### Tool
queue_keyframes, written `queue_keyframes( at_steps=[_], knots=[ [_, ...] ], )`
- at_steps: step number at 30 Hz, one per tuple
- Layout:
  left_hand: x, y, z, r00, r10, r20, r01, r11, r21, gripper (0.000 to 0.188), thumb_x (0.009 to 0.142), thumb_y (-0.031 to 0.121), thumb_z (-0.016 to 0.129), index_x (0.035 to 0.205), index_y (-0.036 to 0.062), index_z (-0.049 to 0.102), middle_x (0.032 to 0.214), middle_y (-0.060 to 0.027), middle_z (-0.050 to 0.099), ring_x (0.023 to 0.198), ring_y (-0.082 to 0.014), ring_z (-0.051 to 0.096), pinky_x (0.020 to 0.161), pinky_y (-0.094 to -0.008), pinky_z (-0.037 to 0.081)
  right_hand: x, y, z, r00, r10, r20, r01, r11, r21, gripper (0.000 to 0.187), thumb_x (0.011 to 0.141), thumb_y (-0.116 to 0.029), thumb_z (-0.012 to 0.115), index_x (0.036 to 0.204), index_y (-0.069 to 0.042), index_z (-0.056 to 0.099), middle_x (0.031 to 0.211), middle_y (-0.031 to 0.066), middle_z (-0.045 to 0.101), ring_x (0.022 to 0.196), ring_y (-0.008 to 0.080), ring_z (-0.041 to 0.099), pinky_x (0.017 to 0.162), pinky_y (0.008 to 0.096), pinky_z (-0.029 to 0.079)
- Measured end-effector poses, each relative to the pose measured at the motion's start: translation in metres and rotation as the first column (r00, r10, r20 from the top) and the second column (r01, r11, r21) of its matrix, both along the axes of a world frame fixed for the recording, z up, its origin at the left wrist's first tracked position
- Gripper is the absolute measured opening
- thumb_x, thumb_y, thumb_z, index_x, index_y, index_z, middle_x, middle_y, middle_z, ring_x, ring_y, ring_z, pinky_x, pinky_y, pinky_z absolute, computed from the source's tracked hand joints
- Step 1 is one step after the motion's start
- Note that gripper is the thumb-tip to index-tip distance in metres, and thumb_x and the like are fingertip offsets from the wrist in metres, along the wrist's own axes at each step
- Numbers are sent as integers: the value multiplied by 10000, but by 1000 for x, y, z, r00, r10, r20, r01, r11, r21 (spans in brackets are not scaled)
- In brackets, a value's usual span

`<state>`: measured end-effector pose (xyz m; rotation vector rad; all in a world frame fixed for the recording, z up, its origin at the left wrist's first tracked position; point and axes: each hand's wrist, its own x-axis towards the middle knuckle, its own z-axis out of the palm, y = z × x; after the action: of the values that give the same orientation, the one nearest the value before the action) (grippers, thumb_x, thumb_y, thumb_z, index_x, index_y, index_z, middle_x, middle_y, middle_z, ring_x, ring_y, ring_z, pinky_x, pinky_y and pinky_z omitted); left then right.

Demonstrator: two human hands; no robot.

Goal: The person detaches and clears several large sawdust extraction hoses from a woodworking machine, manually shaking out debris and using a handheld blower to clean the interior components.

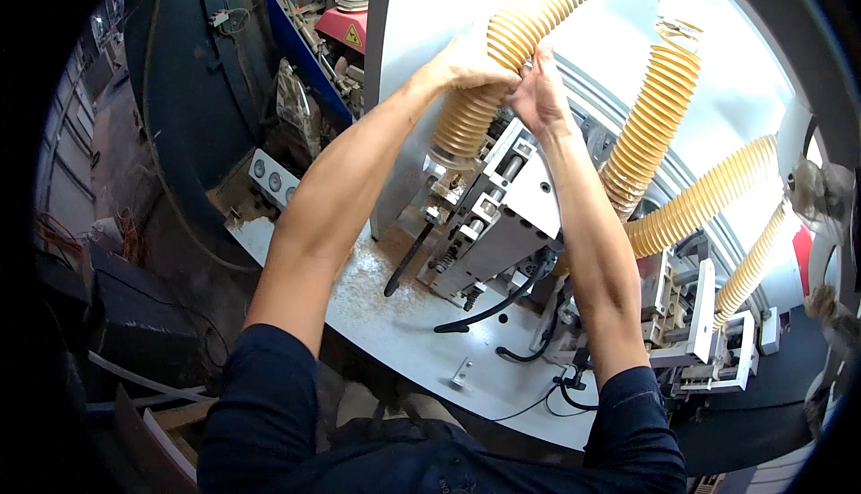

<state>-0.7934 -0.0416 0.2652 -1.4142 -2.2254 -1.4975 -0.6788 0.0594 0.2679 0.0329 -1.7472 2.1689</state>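
Two hands (475, 65) (541, 97), five ribbed hoses (462, 128); one held

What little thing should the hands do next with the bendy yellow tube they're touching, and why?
Maybe the right hand should close more around the ribbed yellow hose. The left hand is wrapped over it, but the right hand's palm partly shows beside it, so a fuller second grip might steady it.

The left arm (309, 207) and right arm (603, 247) are stretched forward and angled inward; the left hand (473, 65) is curled, the right hand (540, 97) held close beside it.
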Motion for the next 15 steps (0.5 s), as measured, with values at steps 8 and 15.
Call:
queue_keyframes(
  at_steps=[8,15],
  knots=[
    [-9,18,-2,999,-23,-22,29,954,299,711,521,304,780,1120,-2,550,996,-176,641,905,-272,638,827,-373,514,5,27,-4,941,-317,120,295,940,172,892,897,-617,385,1451,9,75,1490,255,144,1381,392,153,1107,554,100],
    [-17,0,7,996,-90,28,77,949,306,589,575,230,808,1073,20,574,926,-142,673,828,-198,661,777,-324,546,88,6,-2,890,-452,-56,408,737,539,454,894,-276,593,1203,53,547,1154,157,612,1094,252,568,961,318,417]
  ],
)
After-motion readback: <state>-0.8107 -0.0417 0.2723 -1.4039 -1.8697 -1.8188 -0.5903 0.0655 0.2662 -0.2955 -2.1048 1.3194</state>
